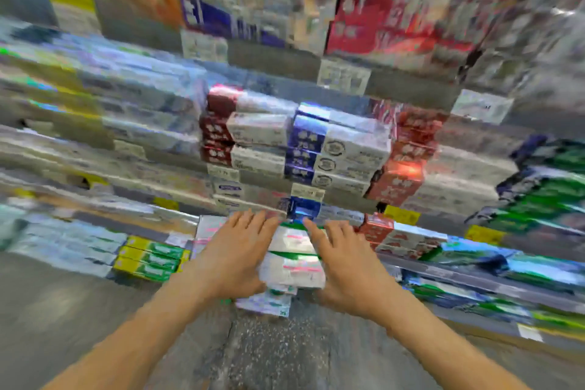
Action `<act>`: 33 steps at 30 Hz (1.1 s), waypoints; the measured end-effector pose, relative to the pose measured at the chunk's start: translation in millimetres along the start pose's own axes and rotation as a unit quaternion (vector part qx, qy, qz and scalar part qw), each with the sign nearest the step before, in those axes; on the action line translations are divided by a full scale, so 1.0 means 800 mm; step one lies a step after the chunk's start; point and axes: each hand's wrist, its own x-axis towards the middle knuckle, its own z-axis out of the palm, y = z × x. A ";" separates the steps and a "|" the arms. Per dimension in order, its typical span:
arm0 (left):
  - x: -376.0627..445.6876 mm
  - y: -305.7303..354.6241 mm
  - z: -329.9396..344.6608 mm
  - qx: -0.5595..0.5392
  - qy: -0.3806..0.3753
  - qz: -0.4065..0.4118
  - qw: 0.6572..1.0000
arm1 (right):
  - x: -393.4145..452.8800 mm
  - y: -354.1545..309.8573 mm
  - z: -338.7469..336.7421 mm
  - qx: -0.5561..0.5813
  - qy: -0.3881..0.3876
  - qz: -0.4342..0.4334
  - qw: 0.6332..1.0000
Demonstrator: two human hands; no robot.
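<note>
Pretty smeary frame, but here's what you can make out. Both hands are on a stack of white boxes with green and pink print, low down at the front of a shop shelf. The left hand lies flat against the left side of the stack and the right hand against the right side, so the stack sits squeezed between the two palms.

The grip is the same on both. Fingers are straight and a bit fanned out, pointing toward the shelf, and they press on the boxes rather than curl round them. Can't really tell what the thumbs are doing, too blurred. The lowest box pokes out below the palms, over the grey speckled floor.

Around it:
- a blue box sits just past the fingertips
- higher up there's a pile of blue-and-white boxes lying flat, with orange-red boxes just to their right
- near the left hand, off to its left, is a small pile of yellow-green boxes
- right of the right hand are red-and-white boxes, with a yellow price tag on the shelf edge above them

The print is unreadable everywhere.
</note>
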 end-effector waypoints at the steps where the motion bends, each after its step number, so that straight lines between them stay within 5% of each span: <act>1: -0.013 0.000 -0.041 0.004 0.015 -0.016 1.000 | -0.006 -0.003 -0.032 0.000 0.036 -0.022 0.999; 12: -0.185 0.022 -0.304 0.107 0.141 -0.232 0.957 | -0.032 -0.089 -0.280 -0.001 0.293 -0.272 0.917; 21: -0.382 0.050 -0.375 0.184 0.177 -0.402 0.879 | -0.054 -0.252 -0.348 0.058 0.336 -0.458 0.821; 24: -0.458 0.069 -0.377 0.155 0.205 -0.481 0.838 | -0.082 -0.311 -0.344 0.139 0.346 -0.456 0.808; 26: -0.508 0.082 -0.373 0.124 0.240 -0.540 0.797 | -0.112 -0.351 -0.342 0.334 0.280 -0.392 0.811; 27: -0.533 0.089 -0.371 0.112 0.256 -0.567 0.775 | -0.131 -0.372 -0.341 0.463 0.180 -0.338 0.799; 29: -0.580 0.103 -0.367 0.094 0.273 -0.615 0.734 | -0.170 -0.426 -0.335 0.650 -0.072 -0.251 0.713; 31: -0.626 0.118 -0.360 0.089 0.271 -0.650 0.704 | -0.207 -0.490 -0.317 0.691 -0.256 -0.232 0.636; 33: -0.676 0.132 -0.348 0.098 0.266 -0.677 0.680 | -0.246 -0.561 -0.297 0.687 -0.341 -0.239 0.596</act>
